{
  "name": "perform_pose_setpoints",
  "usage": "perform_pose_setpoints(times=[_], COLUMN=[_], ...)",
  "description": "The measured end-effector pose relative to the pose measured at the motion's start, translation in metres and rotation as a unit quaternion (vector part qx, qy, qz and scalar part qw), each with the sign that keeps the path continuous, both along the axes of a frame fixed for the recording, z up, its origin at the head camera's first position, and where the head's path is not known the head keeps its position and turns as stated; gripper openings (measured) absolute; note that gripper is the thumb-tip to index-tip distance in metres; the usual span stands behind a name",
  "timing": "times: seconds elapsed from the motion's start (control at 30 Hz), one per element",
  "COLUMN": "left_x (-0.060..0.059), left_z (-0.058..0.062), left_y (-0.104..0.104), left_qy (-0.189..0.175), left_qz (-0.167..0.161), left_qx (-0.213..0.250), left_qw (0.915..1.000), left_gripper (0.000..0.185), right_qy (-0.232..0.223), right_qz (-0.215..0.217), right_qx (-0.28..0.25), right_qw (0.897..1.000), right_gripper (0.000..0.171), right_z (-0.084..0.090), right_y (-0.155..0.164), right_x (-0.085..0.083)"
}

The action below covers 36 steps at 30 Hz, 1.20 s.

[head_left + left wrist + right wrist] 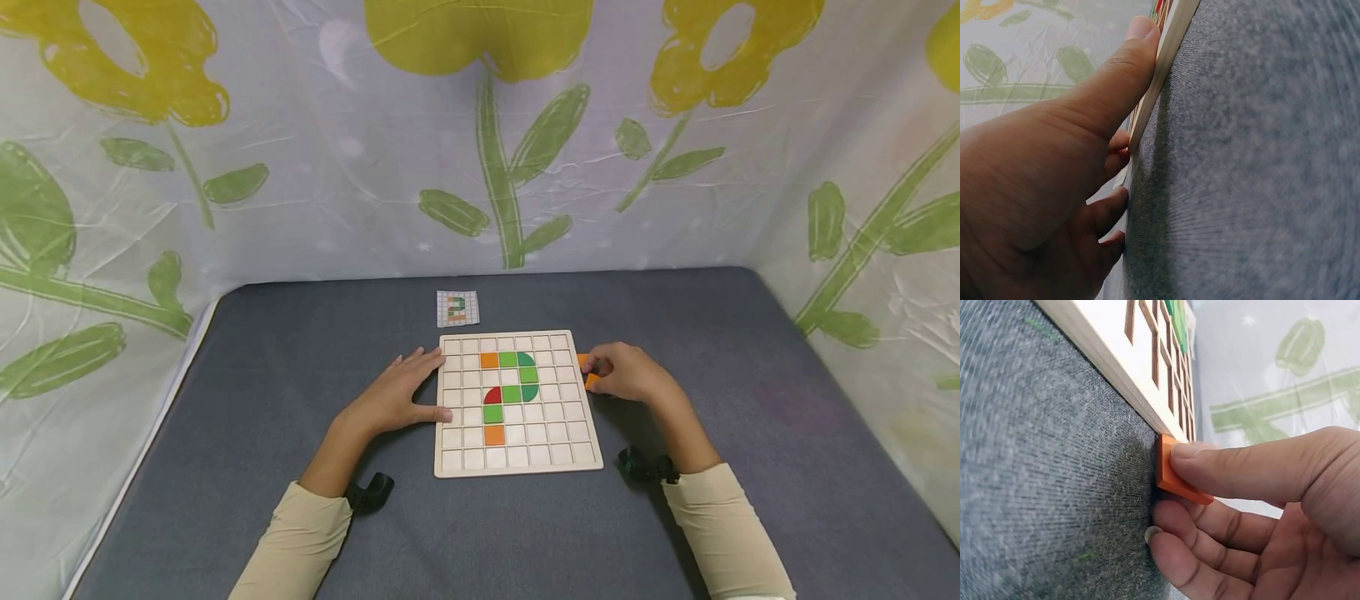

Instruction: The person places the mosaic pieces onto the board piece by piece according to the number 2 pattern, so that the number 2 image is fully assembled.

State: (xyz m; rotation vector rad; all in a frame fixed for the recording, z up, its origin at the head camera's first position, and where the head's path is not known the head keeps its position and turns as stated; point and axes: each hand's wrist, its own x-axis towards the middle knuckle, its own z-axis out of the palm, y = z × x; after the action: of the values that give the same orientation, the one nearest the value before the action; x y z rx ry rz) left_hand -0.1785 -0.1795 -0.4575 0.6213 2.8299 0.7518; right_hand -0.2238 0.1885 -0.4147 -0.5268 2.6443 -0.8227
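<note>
A pale wooden grid board [519, 473] lies flat on the table. Its cells hold orange squares, green squares [511, 393], dark green rounded-corner tiles and a red rounded-corner tile [492, 396]. My left hand [399, 394] rests at the board's left side, thumb [1138, 47] over the rim and the other fingers spread along that edge. At the right edge, my right hand [628, 372] pinches an orange square tile [1180, 478] between thumb and fingers, close over the table. Another orange piece [582, 360] shows just beyond these fingertips, beside the board.
A small card [457, 309] printed with a coloured grid pattern lies behind the board. Dark grey cloth [300, 333] covers the table. Flower-printed curtains [337, 167] rise at the back and sides. A dark wrist mount [370, 493] sits on each forearm.
</note>
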Motion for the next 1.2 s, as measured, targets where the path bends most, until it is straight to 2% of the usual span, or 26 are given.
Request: perform_pose_setpoints(times=[0.1,0.23,0.43,0.7,0.83,1.0,1.2], left_x=[0.0,0.0,0.001,0.001,0.001,0.0,-0.001], left_z=[-0.001,-0.001,-0.001,0.001,0.0,-0.001,-0.002], left_y=[0.0,-0.001,0.0,0.001,0.001,0.001,0.0], left_qy=[0.0,0.002,0.003,0.002,0.002,0.006,0.009], left_qz=[0.002,0.003,0.005,0.006,0.008,0.006,0.003], left_qx=[-0.001,0.001,-0.001,0.004,0.001,0.0,0.005], left_qw=[1.0,1.0,1.0,1.0,1.0,1.0,0.9999], left_gripper=[0.095,0.096,0.097,0.096,0.097,0.096,0.094], right_qy=[-0.01,-0.044,-0.096,-0.142,-0.153,-0.141,-0.171], right_qz=[0.0,-0.014,-0.036,-0.045,-0.044,-0.029,-0.018], right_qx=[-0.005,-0.037,-0.103,-0.132,-0.137,-0.131,-0.168], right_qw=[1.0,0.998,0.989,0.98,0.978,0.981,0.971], right_gripper=[0.017,0.016,0.013,0.016,0.016,0.012,0.012], right_z=[0.0,0.0,-0.001,0.001,0.002,0.0,-0.004], right_y=[0.001,0.005,0.012,0.014,0.015,0.016,0.009], right_x=[0.0,-0.002,-0.005,-0.005,-0.005,-0.006,-0.006])
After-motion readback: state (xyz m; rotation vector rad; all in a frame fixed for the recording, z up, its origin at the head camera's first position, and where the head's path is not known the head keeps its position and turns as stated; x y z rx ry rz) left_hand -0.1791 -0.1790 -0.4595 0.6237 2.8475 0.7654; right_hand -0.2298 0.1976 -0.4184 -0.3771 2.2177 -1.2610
